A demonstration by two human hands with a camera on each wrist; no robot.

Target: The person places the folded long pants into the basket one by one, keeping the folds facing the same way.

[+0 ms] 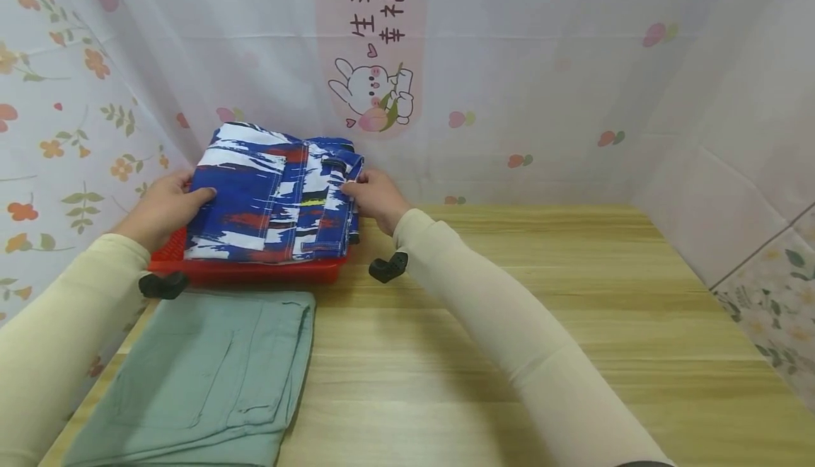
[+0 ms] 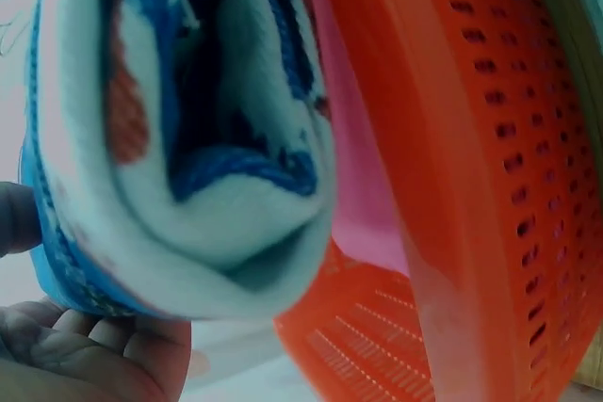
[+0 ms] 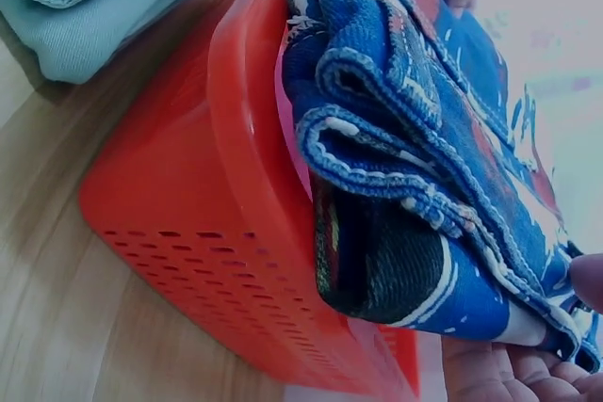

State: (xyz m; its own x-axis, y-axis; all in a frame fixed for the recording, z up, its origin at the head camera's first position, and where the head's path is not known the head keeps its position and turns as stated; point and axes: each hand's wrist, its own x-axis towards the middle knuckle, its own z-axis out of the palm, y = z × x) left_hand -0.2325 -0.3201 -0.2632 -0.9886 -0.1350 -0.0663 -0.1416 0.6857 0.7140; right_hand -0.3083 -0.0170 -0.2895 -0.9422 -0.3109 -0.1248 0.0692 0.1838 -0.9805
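Observation:
A folded pair of blue, white and red patterned pants (image 1: 255,202) is held level over the red basket (image 1: 267,270). My left hand (image 1: 164,205) grips its left edge, thumb on top and fingers underneath. At the opposite edge, my right hand (image 1: 378,198) pinches the cloth the same way. The left wrist view shows the rounded, thick fold of the pants (image 2: 226,261) beside the basket rim (image 2: 377,72). In the right wrist view, the layered edges of the pants (image 3: 452,167) overlap the basket rim (image 3: 240,91).
A folded pair of pale green pants (image 1: 197,375) lies on the wooden table (image 1: 509,297) in front of the basket. Something pink (image 2: 363,200) shows inside the basket. A printed curtain (image 1: 509,78) hangs behind and at the sides.

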